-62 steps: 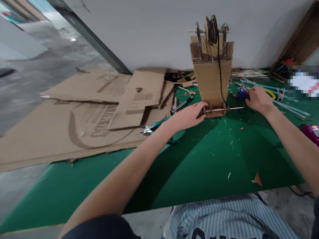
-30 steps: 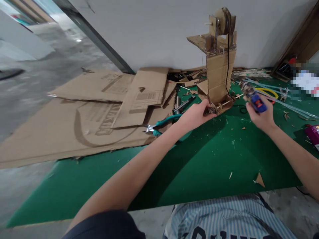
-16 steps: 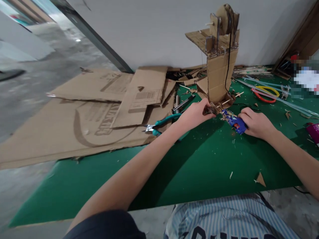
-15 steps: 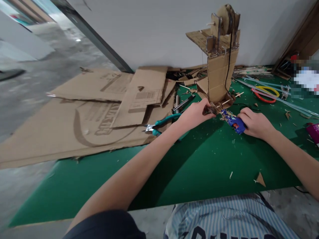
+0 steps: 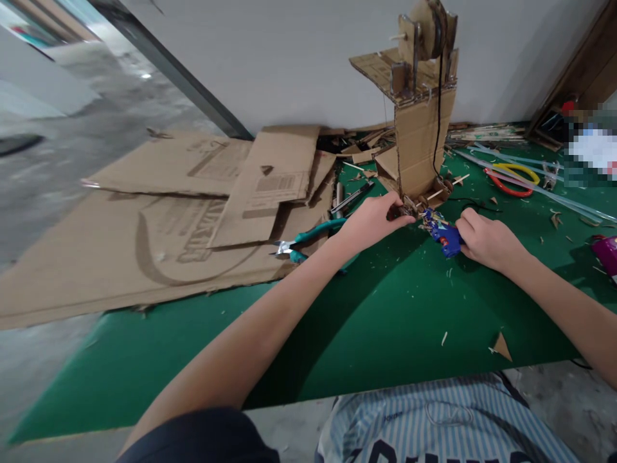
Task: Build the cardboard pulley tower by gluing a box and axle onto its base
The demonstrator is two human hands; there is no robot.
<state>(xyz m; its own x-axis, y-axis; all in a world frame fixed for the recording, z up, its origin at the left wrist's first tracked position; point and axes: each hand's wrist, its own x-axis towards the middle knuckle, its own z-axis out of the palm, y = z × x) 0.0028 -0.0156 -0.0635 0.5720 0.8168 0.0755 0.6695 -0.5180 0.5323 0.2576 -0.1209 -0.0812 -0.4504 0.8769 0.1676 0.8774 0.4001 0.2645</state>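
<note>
A tall cardboard tower [image 5: 421, 141] stands on the green table, with a round cardboard wheel [image 5: 432, 29] at its top and a black cord [image 5: 438, 122] hanging down its front. At its base a thin wooden skewer [image 5: 436, 193] runs through small cardboard pieces. My left hand [image 5: 373, 218] pinches one small cardboard piece [image 5: 409, 204] at the near end of that skewer. A blue glue gun [image 5: 447, 239] is in the closed fingers of my right hand [image 5: 486, 238]. Its messy, glue-covered front end points toward the cardboard piece; I cannot tell whether they touch.
Large cardboard sheets [image 5: 183, 225] cover the left side, with teal-handled pliers [image 5: 294, 247] and a utility knife [image 5: 353, 198] near their right edge. Clear glue sticks [image 5: 549, 191], red-and-yellow handled scissors [image 5: 511, 183] and a purple object [image 5: 606, 254] lie to the right. Cardboard scraps [image 5: 502, 347] are scattered about.
The whole view has shifted slightly, so things sit a little more to the left. The glue gun has tilted slightly; both hands keep their holds near the tower's base.
</note>
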